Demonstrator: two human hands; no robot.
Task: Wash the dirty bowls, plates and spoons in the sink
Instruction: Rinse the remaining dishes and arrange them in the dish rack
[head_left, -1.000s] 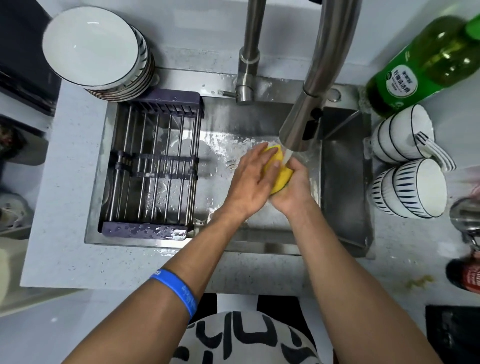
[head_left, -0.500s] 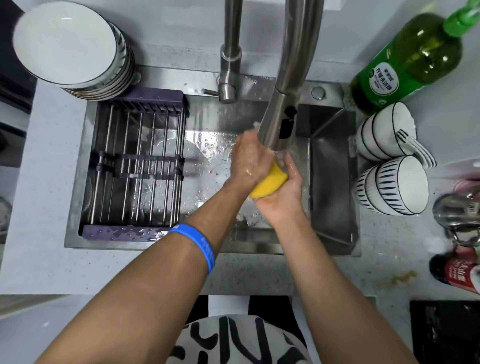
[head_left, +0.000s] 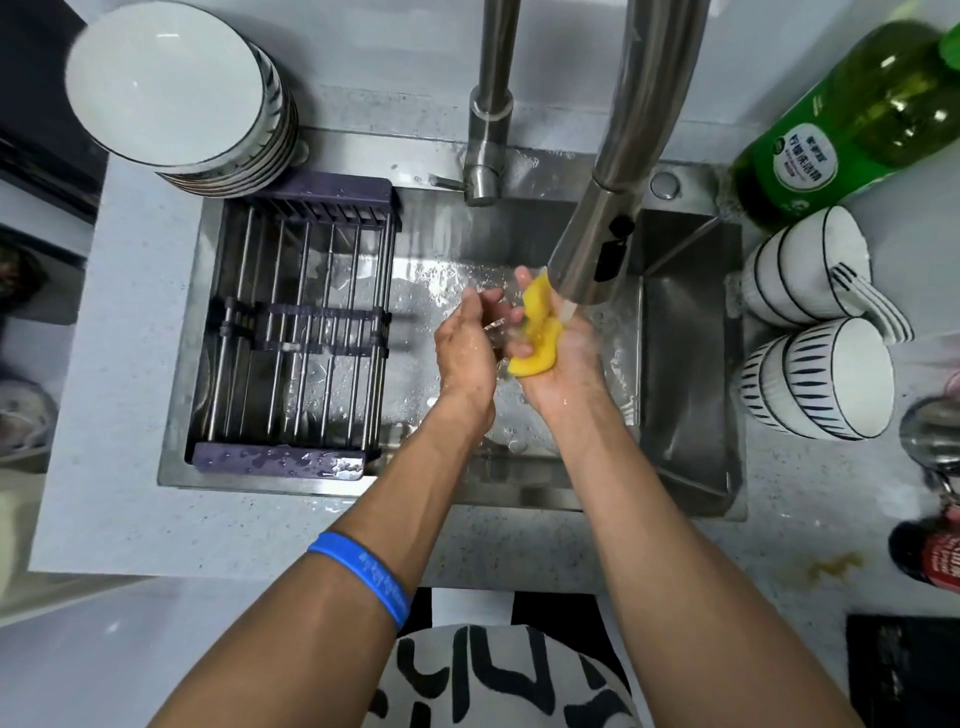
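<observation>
Now I squeeze the yellow sponge (head_left: 537, 338) in my right hand's (head_left: 563, 358) curled fingers (head_left: 519, 314) under the tap stream (head_left: 567, 310), my left hand (head_left: 467, 348) loosely open alongside.

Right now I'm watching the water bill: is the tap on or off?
On. A thin stream falls from the tap onto the sponge in the right hand.

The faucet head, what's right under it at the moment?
Under the faucet head, water runs onto a yellow sponge held in the grip of the right hand. The left hand sits just beside. The sink floor below them is hidden.
</observation>
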